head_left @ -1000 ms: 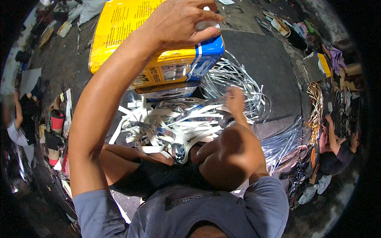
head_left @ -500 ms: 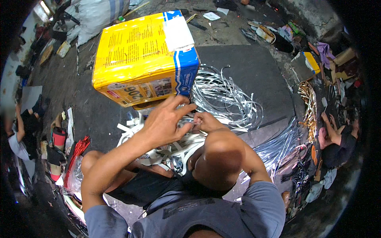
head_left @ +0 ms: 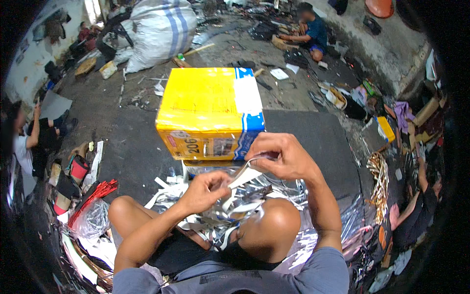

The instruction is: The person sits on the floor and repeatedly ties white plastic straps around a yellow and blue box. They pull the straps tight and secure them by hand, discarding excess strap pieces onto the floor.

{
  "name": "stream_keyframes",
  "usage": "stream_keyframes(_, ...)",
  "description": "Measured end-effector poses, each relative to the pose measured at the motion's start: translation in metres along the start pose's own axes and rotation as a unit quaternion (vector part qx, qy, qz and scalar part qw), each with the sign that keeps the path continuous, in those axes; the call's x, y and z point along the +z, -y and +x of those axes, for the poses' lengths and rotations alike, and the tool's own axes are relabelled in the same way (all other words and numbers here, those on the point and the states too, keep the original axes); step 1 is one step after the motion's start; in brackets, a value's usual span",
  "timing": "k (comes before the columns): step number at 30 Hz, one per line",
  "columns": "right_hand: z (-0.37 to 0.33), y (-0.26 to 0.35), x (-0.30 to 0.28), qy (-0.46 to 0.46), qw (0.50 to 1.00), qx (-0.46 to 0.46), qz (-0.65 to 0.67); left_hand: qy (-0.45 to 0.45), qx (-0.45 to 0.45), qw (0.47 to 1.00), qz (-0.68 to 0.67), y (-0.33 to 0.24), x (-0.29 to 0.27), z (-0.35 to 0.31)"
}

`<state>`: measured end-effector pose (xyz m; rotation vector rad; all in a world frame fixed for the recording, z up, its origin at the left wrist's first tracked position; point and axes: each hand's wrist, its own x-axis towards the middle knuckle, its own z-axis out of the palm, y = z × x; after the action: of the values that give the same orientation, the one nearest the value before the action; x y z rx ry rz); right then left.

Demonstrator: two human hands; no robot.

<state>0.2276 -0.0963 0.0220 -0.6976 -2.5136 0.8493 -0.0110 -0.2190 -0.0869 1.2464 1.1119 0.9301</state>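
Note:
A short whitish strip (head_left: 247, 176) is stretched between my hands, above my lap. My left hand (head_left: 206, 192) pinches its lower left end with the fingers curled in. Raised higher, my right hand (head_left: 283, 156) grips the upper end between thumb and fingers, near the front corner of a yellow and blue box (head_left: 203, 100). The box stands just beyond my hands, apparently on something low that is mostly hidden. Beneath my hands and around my knees lies a tangle of white and silvery strips (head_left: 169, 188).
Left of my knee lie red strips (head_left: 98, 198) and a clear plastic bag (head_left: 93, 220). Bronze-coloured strips (head_left: 379, 183) lie on the right. A large white sack (head_left: 159, 34) stands far off. Other people sit at the left, at the right edge and at the back.
My view has lifted, showing more of the room's far side. My hands have moved apart; my right hand has risen, and the pale strip now shows between them.

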Motion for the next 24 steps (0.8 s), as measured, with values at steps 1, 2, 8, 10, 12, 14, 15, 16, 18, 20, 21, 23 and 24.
stream_keyframes(1, 0.004, 0.008, 0.001, -0.013, 0.999, -0.011, -0.052, 0.024, -0.020, 0.999, -0.005, -0.005, 0.000, -0.004)
stream_keyframes(2, 0.007, 0.016, 0.001, -0.049, 0.987, -0.077, -0.134, 0.020, -0.004, 0.989, 0.145, -0.011, -0.003, -0.010)
stream_keyframes(8, 0.016, 0.064, 0.013, 0.082, 0.991, -0.100, -0.023, -0.037, 0.203, 0.978, 0.020, -0.038, 0.010, -0.025)
stream_keyframes(10, 0.021, 0.070, 0.002, -0.013, 0.996, -0.086, 0.002, -0.056, 0.169, 0.984, -0.015, -0.040, 0.016, -0.031)
stream_keyframes(12, 0.024, 0.069, -0.023, -0.117, 0.993, -0.025, -0.004, -0.102, 0.111, 0.988, -0.041, -0.035, 0.018, -0.039)
stream_keyframes(14, 0.035, 0.056, -0.052, -0.268, 0.963, -0.004, 0.024, -0.142, 0.098, 0.981, -0.093, -0.028, 0.011, -0.045)
stream_keyframes(15, 0.040, 0.047, -0.068, -0.311, 0.950, 0.011, 0.002, -0.164, 0.078, 0.977, -0.113, -0.025, 0.003, -0.047)
stream_keyframes(16, 0.044, 0.038, -0.085, -0.311, 0.947, 0.032, -0.072, -0.161, 0.063, 0.980, -0.099, -0.022, -0.010, -0.055)
stream_keyframes(18, 0.054, 0.016, -0.100, -0.245, 0.968, 0.044, -0.010, -0.232, 0.067, 0.964, 0.114, -0.025, -0.054, -0.062)
stream_keyframes(20, 0.054, -0.002, -0.111, -0.136, 0.973, 0.167, 0.081, -0.261, 0.083, 0.948, 0.164, -0.039, -0.113, -0.069)
stream_keyframes(21, 0.057, -0.011, -0.107, -0.116, 0.975, 0.166, 0.095, -0.255, 0.101, 0.944, 0.183, -0.050, -0.148, -0.068)
stream_keyframes(23, 0.070, -0.030, -0.091, -0.086, 0.972, 0.184, 0.117, -0.224, 0.097, 0.938, 0.245, -0.074, -0.211, -0.059)
stream_keyframes(24, 0.076, -0.036, -0.084, -0.073, 0.977, 0.168, 0.107, -0.209, 0.067, 0.933, 0.285, -0.087, -0.237, -0.048)
